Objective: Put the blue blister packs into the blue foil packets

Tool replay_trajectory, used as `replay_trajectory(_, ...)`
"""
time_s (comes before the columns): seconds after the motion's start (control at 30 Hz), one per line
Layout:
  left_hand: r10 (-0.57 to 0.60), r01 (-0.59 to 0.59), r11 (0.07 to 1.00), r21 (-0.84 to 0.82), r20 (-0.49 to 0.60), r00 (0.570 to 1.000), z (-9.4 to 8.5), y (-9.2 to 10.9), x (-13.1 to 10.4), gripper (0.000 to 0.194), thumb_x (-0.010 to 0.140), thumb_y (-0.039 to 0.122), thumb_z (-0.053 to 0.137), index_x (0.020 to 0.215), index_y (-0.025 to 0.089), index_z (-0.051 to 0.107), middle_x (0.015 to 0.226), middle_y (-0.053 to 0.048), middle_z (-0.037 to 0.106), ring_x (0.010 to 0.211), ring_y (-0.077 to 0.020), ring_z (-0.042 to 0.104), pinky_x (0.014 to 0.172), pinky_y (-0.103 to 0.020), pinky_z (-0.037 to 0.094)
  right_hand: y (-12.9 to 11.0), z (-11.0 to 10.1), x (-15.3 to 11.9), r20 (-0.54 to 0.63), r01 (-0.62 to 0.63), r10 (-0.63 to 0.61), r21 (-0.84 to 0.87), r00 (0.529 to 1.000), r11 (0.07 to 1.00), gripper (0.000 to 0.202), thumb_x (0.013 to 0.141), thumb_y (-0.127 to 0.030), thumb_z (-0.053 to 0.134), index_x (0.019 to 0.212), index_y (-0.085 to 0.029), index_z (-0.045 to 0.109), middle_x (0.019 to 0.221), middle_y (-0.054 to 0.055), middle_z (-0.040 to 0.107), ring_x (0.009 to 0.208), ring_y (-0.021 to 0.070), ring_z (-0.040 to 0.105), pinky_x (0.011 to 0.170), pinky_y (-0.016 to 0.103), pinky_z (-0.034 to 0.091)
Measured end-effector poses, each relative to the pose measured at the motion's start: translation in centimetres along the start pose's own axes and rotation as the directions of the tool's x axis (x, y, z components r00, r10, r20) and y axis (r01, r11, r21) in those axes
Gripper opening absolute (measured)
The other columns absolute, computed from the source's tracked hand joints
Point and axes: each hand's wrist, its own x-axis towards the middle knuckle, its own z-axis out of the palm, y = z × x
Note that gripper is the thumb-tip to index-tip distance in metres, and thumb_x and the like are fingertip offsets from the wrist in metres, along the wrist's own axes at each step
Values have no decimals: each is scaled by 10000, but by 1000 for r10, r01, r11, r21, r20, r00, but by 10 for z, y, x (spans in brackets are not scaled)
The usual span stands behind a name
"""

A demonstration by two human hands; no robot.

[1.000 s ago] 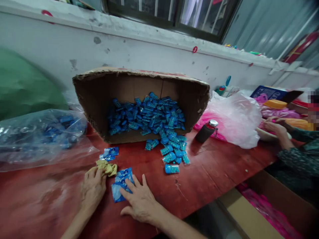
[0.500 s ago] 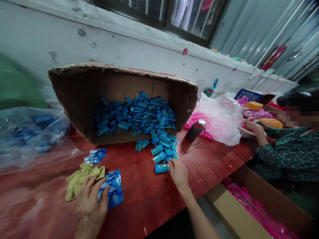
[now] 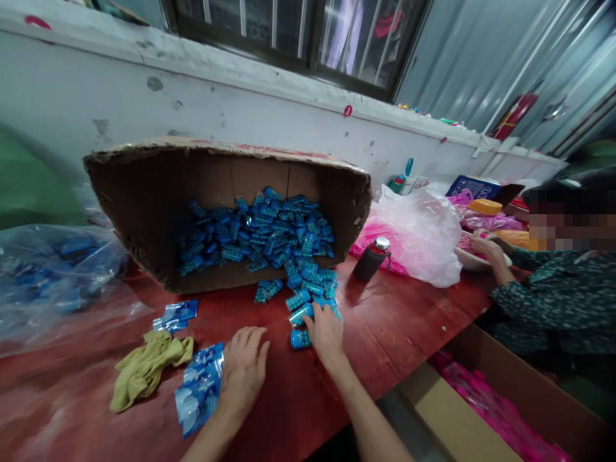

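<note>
Fingers apart and slightly bent, my left hand (image 3: pixel 244 367) is over the red table, beside the right edge of some printed blue sachets (image 3: pixel 199 385). Nothing shows in it. My right hand (image 3: pixel 327 333) has its thumb and fingers closed around the right end of a small clear bottle of blue beads (image 3: pixel 300 315). Just below lies another blue-capped bottle (image 3: pixel 299 339), close to the thumb. Behind the hand, more such bottles (image 3: pixel 312 277) spill from a tilted cardboard box (image 3: pixel 144 212) with a heap of them inside.
A yellow-green cloth (image 3: pixel 149 366) and more sachets (image 3: pixel 177 314) lie on the left, near a clear plastic bag (image 3: pixel 43 308). A dark flask (image 3: pixel 370 260) stands right of the bottles, before a white plastic bag (image 3: pixel 418 231). A co-worker (image 3: pixel 558 295) sits at right by an open carton (image 3: pixel 433 398).
My left hand has moved right, off the cloth and sachets. My right hand has shifted from the nearest bottle to the one behind it. The view has tilted slightly.
</note>
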Motion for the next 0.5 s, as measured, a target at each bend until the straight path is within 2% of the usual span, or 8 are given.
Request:
replay_trajectory(0.07,-57,55,998,27,91,994,10,14,21,269,789,214,427,1021,155,551,1018,-119,607,956,-239,536,790,-379,421,-7,4,4,-11,13,-13,2,1000,1000,195,800,-279,519,965,-185,564,843,102,612,731,237,598,589,304,422)
replay_trajectory(0.17,-68,60,997,43,231,971,23,30,44,363,762,161,425,1117,161,502,1125,-125,570,1039,-232,501,827,-375,388,-15,13,4,-33,29,-28,31,999,999,132,789,-218,506,909,-184,547,836,93,608,742,234,609,583,294,433)
replay_trajectory(0.3,-104,58,991,118,428,898,35,40,62,385,708,107,422,1067,187,537,1068,-98,612,984,-239,533,805,-378,381,-19,23,6,-21,44,-42,108,999,993,142,781,-158,453,891,-204,532,866,82,600,769,222,619,570,274,441)
replay_trajectory(0.4,-122,59,986,153,446,887,42,36,67,368,705,84,391,1018,178,563,1023,-102,637,963,-239,552,802,-376,390,-21,24,8,1,68,-70,230,998,971,172,774,-131,430,869,-222,542,837,50,609,746,200,623,577,260,449)
replay_trajectory(0.5,-58,52,998,24,393,918,47,23,69,373,715,91,387,1032,172,566,1024,-109,642,968,-221,565,826,-364,407,-23,20,13,-17,118,-122,405,992,907,247,743,-84,434,902,-225,562,877,36,607,808,181,609,672,256,460)
